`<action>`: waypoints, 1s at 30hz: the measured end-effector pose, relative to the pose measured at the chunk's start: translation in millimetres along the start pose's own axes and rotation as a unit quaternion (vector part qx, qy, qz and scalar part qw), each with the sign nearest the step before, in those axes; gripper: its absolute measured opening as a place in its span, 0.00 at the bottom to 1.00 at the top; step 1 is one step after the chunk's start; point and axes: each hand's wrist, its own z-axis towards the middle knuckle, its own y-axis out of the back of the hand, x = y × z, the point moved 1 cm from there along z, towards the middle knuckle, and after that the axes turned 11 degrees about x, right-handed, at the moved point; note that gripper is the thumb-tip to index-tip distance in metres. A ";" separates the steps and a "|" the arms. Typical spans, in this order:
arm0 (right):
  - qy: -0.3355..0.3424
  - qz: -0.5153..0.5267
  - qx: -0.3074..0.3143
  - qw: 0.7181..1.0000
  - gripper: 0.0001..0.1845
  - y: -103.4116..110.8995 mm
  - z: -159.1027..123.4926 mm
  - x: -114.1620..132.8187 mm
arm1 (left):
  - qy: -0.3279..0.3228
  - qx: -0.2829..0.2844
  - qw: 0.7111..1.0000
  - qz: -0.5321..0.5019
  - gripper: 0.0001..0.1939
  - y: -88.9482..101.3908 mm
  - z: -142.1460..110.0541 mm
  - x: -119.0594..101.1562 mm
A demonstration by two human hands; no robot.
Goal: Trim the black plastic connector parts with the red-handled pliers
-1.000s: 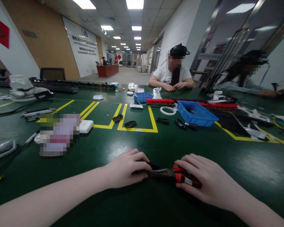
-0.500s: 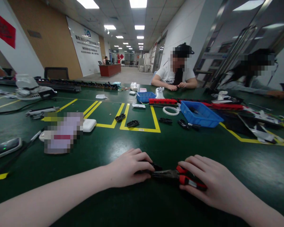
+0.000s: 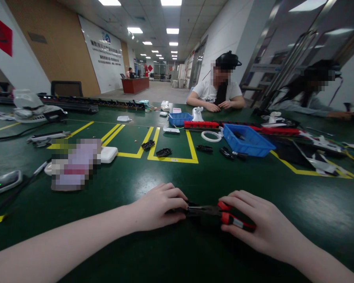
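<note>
My right hand (image 3: 250,220) is closed around the red and black handles of a pair of pliers (image 3: 206,210). The jaws point left and meet a small black part (image 3: 191,204) at the fingertips of my left hand (image 3: 162,206). That hand pinches the black part, most of which is hidden under the fingers, so its kind does not show. Both hands are low over the green table (image 3: 129,251). Beyond them lie several similar black pieces, among them one black plastic piece (image 3: 164,152) inside a yellow tape outline.
A blue bin (image 3: 247,141) and a smaller blue tray (image 3: 179,118) stand farther back, near a roll of white tape (image 3: 211,136). On the left are a phone (image 3: 76,165), a white case (image 3: 108,154) and a cable. Across the table sits a person (image 3: 218,92); another is at the right.
The view has shifted slightly. The pliers' jaws sit nearer my left fingertips and lie a little differently against the black part. Both hands keep their holds.
</note>
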 end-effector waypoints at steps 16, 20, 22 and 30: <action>0.000 -0.026 -0.006 1.000 0.18 15.8 2.0 -0.6 | 0.032 0.022 0.999 -0.020 0.13 4.0 0.9 -4.0; 0.014 -0.049 -0.018 0.999 0.19 14.4 2.3 -0.4 | 0.016 0.023 1.000 -0.003 0.14 2.6 0.4 -2.4; 0.022 -0.066 -0.018 0.997 0.19 13.1 2.7 -0.4 | 0.016 0.024 1.000 -0.002 0.15 2.4 0.0 -2.2; 0.030 -0.107 -0.045 0.993 0.21 16.8 1.4 -1.3 | 0.031 0.026 0.999 -0.013 0.18 4.6 0.1 -5.1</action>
